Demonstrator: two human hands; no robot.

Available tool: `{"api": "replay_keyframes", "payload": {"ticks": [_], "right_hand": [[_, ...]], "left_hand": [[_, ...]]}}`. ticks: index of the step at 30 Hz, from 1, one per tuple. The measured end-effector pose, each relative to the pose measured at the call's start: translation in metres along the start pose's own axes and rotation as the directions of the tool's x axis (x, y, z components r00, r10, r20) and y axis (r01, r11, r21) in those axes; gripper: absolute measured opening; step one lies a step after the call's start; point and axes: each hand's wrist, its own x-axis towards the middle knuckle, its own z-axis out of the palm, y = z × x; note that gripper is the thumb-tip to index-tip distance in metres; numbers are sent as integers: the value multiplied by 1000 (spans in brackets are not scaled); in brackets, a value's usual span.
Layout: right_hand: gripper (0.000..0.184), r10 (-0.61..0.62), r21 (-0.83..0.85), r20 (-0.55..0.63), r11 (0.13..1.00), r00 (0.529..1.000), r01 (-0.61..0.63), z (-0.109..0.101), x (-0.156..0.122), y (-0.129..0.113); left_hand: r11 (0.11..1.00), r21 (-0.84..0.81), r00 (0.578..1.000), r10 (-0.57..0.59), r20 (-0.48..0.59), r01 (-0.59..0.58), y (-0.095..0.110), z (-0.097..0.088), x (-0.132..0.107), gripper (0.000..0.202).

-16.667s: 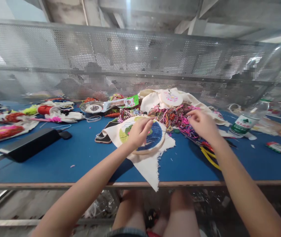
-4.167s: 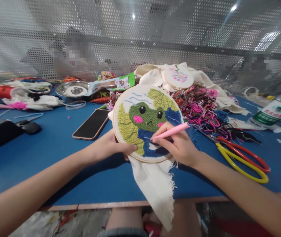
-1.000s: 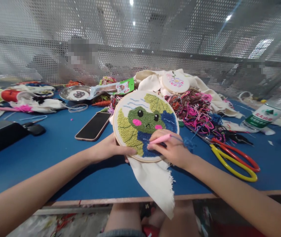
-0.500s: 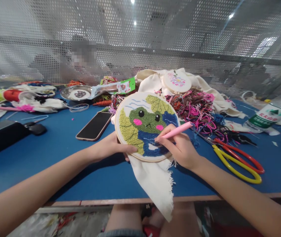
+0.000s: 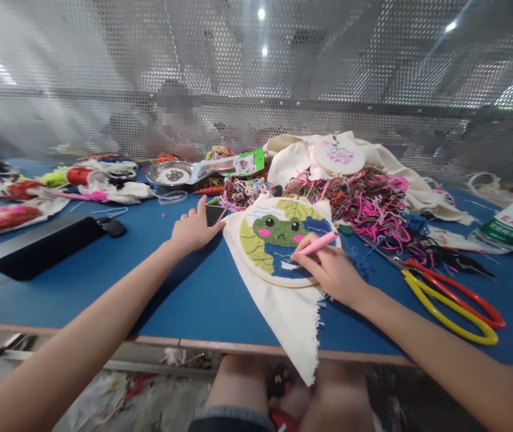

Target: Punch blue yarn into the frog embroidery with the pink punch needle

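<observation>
My right hand (image 5: 332, 264) grips a pink punch needle pen (image 5: 318, 242), its tip down at the blue part of the frog embroidery (image 5: 278, 231). The round wooden hoop (image 5: 256, 277) lies on the table with a frayed white cloth (image 5: 288, 327) hanging from it over the edge. My left hand (image 5: 195, 227) is spread over the phone (image 5: 215, 213), fingers apart, covering most of it. Whether those fingers grasp the phone is not plain.
Red-and-yellow scissors (image 5: 452, 300) lie right of the hoop. Behind it are a tangled yarn pile (image 5: 364, 198) and a second hoop (image 5: 341, 155). A black case (image 5: 44, 246) is at left, a metal dish (image 5: 170, 174) further back, a plastic bottle (image 5: 512, 222) at right. A perforated screen stands behind.
My left hand has let go of the hoop and moved left onto the phone. The hoop now rests flatter on the table. My right hand still holds the pink pen. The view has shifted left.
</observation>
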Motion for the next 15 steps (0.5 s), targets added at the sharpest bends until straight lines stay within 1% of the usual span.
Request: {"api": "replay_keyframes", "payload": {"ticks": [1,3,5,8,10,12,13,15], "right_hand": [[17,8,1,-1,1000,1000,-8,0,0,-1],[17,26,6,-2,1000,1000,-26,0,0,-2],[17,34,13,-10,999,999,-34,0,0,-2],[17,41,31,-17,999,999,-40,0,0,-2],[16,48,44,-15,998,999,-47,0,1,-1],[16,46,50,-12,998,999,-45,0,1,-2],[16,46,51,-11,998,999,-46,0,1,-2],[17,49,51,-10,998,999,-49,-1,1,-3]], "left_hand": [[1000,-3,1000,-6,17,6,0,3,2,84],[1000,-16,1000,-6,14,6,0,6,4,84],[1000,-30,1000,-4,2,4,0,7,5,82],[998,-62,1000,11,20,-9,-3,5,7,79],[992,-126,998,25,55,-17,-9,4,9,81],[975,-224,994,24,104,0,-17,2,11,89],[961,-277,992,16,124,20,-22,1,13,94],[916,-392,992,-35,125,82,-29,-2,17,98]]}}
